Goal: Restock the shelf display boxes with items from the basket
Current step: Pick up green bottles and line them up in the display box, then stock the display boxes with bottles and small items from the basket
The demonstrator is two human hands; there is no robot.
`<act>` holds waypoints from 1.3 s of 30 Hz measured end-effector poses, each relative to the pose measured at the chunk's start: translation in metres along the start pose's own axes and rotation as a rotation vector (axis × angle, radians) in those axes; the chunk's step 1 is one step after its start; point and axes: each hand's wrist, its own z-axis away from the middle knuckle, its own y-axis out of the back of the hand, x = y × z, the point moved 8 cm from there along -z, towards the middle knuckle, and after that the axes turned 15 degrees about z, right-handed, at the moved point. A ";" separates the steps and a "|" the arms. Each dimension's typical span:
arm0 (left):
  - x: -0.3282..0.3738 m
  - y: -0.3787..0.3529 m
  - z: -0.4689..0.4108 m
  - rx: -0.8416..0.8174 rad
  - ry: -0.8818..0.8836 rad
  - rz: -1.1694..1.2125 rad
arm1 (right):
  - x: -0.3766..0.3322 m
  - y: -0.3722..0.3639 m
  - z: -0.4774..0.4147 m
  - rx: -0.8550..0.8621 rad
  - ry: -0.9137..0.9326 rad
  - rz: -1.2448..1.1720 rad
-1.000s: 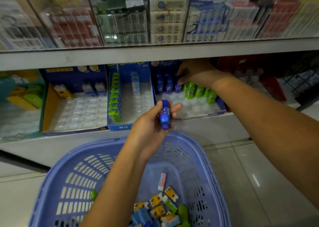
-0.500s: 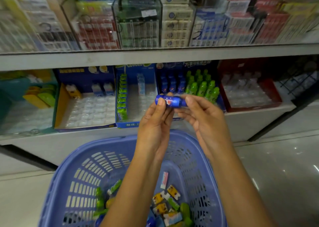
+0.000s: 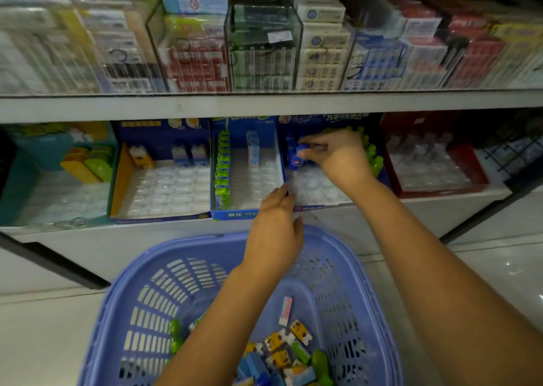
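Since half a second ago, the small blue plastic bottle [image 3: 294,159] has gone from both hands above the basket to the lower shelf [image 3: 88,247].

Head view: the right grip [image 3: 338,158] pinches the bottle at its cap end. Its long axis is near upright, base down, over the left rear of the blue cardboard display box [image 3: 311,208]. The empty sockets of the box's clear moulded blister tray lie directly beneath and toward the person, so the seating move looks like a short push straight down. Glossy green bottles [image 3: 374,158] stand to the right, behind that wrist. The left grip [image 3: 276,230] is released, fingers relaxed and holding nothing, near the box's front lip above the lilac slotted plastic basket [image 3: 135,282], which holds small smooth packets.
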 end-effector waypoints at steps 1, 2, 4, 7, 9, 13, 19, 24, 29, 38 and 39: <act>-0.001 0.000 0.001 -0.005 -0.004 -0.003 | -0.001 -0.008 -0.006 -0.054 0.013 0.060; -0.002 0.000 0.001 -0.003 -0.010 0.001 | -0.002 -0.014 -0.011 -0.083 0.028 0.132; -0.004 0.001 0.002 0.002 -0.022 0.000 | -0.003 -0.018 -0.018 -0.104 0.040 0.233; -0.005 0.002 0.001 -0.001 -0.039 0.000 | -0.006 -0.019 -0.025 -0.166 0.066 0.298; -0.006 0.002 0.000 -0.004 -0.040 0.004 | -0.007 -0.024 -0.026 -0.251 0.081 0.391; -0.007 0.002 -0.001 -0.015 -0.046 0.003 | -0.006 -0.029 -0.025 -0.293 0.051 0.434; 0.004 0.014 0.019 0.064 -0.167 0.103 | -0.017 -0.019 -0.012 -0.241 0.025 0.619; -0.085 -0.032 0.063 -0.185 0.083 0.042 | -0.023 -0.057 0.079 -0.388 0.063 0.431; -0.199 -0.098 0.130 -0.696 0.441 -0.154 | 0.060 -0.198 0.192 -1.109 -0.086 0.642; -0.243 -0.125 0.150 -0.743 0.512 -0.198 | 0.161 -0.279 0.256 -0.787 -0.735 0.384; -0.244 -0.127 0.148 -0.743 0.528 -0.203 | 0.161 -0.281 0.257 -0.758 -0.754 0.393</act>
